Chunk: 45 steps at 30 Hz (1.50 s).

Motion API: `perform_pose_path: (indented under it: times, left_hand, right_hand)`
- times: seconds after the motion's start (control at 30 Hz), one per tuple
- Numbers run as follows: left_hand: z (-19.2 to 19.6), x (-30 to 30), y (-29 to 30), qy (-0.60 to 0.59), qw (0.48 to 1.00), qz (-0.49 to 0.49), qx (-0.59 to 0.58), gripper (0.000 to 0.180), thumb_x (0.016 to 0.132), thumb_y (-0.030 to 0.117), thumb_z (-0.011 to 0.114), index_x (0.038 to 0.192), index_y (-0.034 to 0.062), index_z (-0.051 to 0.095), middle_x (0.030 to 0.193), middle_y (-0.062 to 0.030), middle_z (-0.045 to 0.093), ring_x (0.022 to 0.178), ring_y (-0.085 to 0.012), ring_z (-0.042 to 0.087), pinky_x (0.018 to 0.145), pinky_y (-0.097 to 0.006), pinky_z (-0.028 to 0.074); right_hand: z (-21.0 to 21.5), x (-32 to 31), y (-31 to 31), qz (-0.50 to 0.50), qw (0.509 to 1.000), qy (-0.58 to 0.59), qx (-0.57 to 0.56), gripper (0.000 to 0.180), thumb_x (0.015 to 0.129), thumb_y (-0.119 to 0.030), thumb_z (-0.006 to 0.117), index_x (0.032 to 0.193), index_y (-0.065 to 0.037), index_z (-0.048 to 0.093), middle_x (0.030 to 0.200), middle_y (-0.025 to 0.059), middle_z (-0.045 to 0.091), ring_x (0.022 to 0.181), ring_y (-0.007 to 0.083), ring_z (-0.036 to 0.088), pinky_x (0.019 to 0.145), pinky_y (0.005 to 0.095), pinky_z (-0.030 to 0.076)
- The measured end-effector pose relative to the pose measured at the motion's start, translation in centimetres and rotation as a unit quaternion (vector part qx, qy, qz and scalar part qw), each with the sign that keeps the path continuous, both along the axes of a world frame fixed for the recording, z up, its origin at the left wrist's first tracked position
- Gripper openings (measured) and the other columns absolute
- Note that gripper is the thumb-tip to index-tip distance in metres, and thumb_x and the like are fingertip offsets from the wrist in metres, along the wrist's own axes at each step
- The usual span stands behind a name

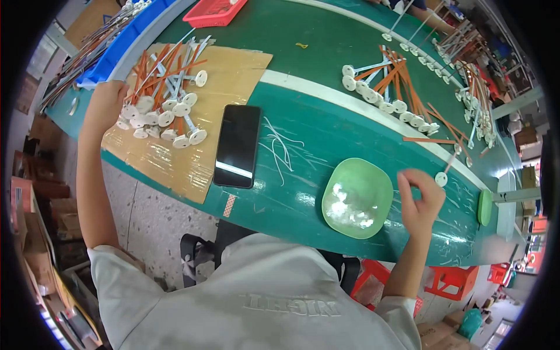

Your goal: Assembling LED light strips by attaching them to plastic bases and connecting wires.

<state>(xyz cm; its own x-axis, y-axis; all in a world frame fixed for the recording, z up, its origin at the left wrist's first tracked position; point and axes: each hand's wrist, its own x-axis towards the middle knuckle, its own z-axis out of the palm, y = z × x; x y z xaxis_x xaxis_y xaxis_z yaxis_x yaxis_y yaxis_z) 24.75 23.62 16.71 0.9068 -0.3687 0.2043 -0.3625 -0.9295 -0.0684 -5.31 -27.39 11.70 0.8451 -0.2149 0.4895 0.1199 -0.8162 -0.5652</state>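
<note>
My left hand [107, 105] is closed at the corner of a blue bin [119, 49], beside a pile of white round-ended pieces [166, 118] with orange and grey strips. What its fingers hold, if anything, is hidden. The pile lies on brown cardboard [192, 175]. Slightly blurred, my right hand [421, 198] is closed in a pinch right of a green bowl [344, 224]; I cannot make out anything between its fingertips. Bright glints show inside the bowl. Just beyond this hand is a single white disc [441, 178] with a thin stem.
A black phone [238, 146] and loose white ties [280, 146] lie mid-table. More disc-ended pieces [379, 96] are bundled at the far right, near an orange strip [429, 140]. A red basket [214, 14] stands at the back. Another person's arm [434, 20] shows at the top right.
</note>
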Motion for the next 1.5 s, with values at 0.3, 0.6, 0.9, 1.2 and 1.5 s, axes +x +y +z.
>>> perform_pose_path:
  times: [0.3,0.6,0.9,1.2,1.5]
  left_hand:
    - [-3.0,-4.5,-6.5,-0.107,0.992,-0.033,-0.064,0.025,0.090,0.022,0.058,0.102,-0.0002,0.062,0.103,-0.0213,0.062,0.092,-0.0402,0.059,0.079,-0.045,0.047]
    - [-3.5,-6.9,-8.5,-0.168,0.973,-0.109,-0.112,0.035,0.081,0.015,0.069,0.112,0.0005,0.060,0.125,-0.0170,0.055,0.112,-0.0375,0.053,0.092,-0.045,0.044]
    - [-3.2,-17.3,-12.8,0.044,0.898,-0.265,-0.349,0.022,0.073,0.004,0.071,0.094,0.0006,0.065,0.115,-0.0183,0.061,0.107,-0.0346,0.058,0.091,-0.044,0.046]
    - [-7.7,-24.5,-26.4,0.320,0.717,-0.365,-0.501,0.021,0.084,0.001,0.061,0.104,-0.0050,0.063,0.099,-0.0161,0.069,0.087,-0.0223,0.069,0.076,-0.031,0.053]
    - [-9.5,-27.9,-28.2,0.630,0.265,-0.293,-0.668,0.044,0.097,0.010,0.050,0.138,-0.0056,0.040,0.134,-0.0214,0.051,0.125,-0.0279,0.049,0.102,-0.041,0.043]
  right_hand:
    - [2.7,10.2,-3.5,0.035,0.997,0.039,-0.056,0.007,0.080,-0.007,0.069,0.082,0.000,0.068,0.078,0.0094,0.069,0.066,0.0185,0.064,0.058,0.0276,0.050]
    - [-2.7,17.1,-5.3,-0.067,0.966,0.098,-0.229,0.024,0.073,-0.025,0.076,0.093,-0.011,0.073,0.106,0.0098,0.060,0.102,0.0281,0.055,0.083,0.0399,0.048]
    - [0.8,9.3,-2.2,-0.055,0.996,0.053,0.039,0.018,0.081,-0.013,0.072,0.095,-0.001,0.069,0.089,0.0087,0.070,0.067,0.0151,0.064,0.062,0.0255,0.052]
    - [-0.4,-3.4,5.5,0.128,0.942,0.027,0.310,0.024,0.084,0.011,0.056,0.105,0.003,0.063,0.105,0.0098,0.054,0.092,0.0176,0.058,0.080,0.0288,0.052]
    - [-3.3,-6.4,6.8,0.090,0.956,-0.187,0.206,0.027,0.062,0.003,0.077,0.088,-0.004,0.072,0.091,0.0098,0.066,0.089,0.0271,0.060,0.073,0.0348,0.048]
